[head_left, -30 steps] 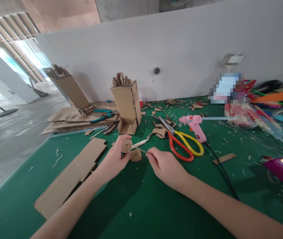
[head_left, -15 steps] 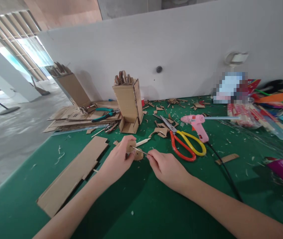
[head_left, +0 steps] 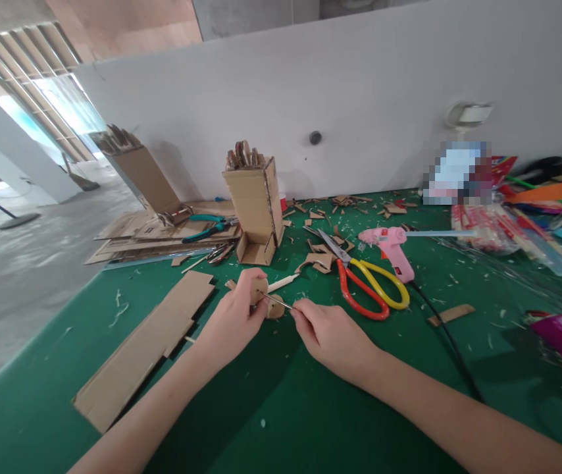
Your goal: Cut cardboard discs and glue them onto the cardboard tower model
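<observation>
Between its thumb and fingers my left hand (head_left: 236,309) pinches a small round cardboard disc (head_left: 258,290). My right hand (head_left: 328,329) is closed around a thin metal rod (head_left: 281,303), whose handle is hidden in the fist. The rod's tip touches the disc near a dark hole at its middle. Just below lies a second cardboard disc (head_left: 275,307) with a small hole, partly under the rod. A pale, slim pointed stick (head_left: 283,283) rests on the table behind the discs.
Scissors (head_left: 360,273) with red and yellow handles and a pink glue gun (head_left: 390,247) lie to the right. A cardboard stand (head_left: 251,204) is upright ahead. At left are a long cardboard strip (head_left: 147,349) and teal-handled pliers (head_left: 206,227). Cardboard scraps litter the back.
The held disc has turned slightly and shifted a little left, showing more of its face around the rod's tip. Both hands stay nearly in place.
</observation>
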`<state>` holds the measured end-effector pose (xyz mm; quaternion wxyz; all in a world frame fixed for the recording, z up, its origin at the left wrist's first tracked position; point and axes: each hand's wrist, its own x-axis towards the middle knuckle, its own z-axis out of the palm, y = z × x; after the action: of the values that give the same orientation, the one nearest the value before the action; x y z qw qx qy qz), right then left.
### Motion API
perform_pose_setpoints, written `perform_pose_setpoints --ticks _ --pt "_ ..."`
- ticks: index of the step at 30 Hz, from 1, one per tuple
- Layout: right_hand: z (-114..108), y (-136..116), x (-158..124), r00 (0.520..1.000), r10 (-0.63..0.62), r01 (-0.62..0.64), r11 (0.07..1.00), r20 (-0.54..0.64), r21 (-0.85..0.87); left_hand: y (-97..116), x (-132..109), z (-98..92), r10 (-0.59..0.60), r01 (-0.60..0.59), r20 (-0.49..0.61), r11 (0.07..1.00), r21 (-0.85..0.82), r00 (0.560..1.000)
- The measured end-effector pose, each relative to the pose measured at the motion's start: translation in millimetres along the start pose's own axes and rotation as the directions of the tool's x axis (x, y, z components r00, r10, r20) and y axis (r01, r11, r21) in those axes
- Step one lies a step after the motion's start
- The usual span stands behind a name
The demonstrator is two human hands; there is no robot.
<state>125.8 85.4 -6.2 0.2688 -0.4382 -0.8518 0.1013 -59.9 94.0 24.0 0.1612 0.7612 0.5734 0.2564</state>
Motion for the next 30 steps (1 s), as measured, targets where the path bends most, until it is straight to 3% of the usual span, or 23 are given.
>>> perform_pose_setpoints --ticks 11,20,25,30 --pt "0 -1 1 1.0 0.001 -0.001 1.0 0.015 -0.008 1 0 -0.1 0.018 -0.019 0.027 0.999 0.044 0.999" --pt "1 -5 0 0.998 0.0 0.005 0.997 0.064 -0.072 0 -3 4.8 0.029 -0.043 0.056 0.963 0.266 0.998" --pt "7 -11 0 0.997 0.079 -0.079 0.996 0.019 0.033 5 -6 11.5 -0.006 0.009 -0.014 0.964 0.267 1.0" --pt "9 -16 1 0.986 0.168 -0.16 0.948 -0.004 0.275 12 -8 14.9 -0.037 0.038 -0.011 0.944 0.327 0.999"
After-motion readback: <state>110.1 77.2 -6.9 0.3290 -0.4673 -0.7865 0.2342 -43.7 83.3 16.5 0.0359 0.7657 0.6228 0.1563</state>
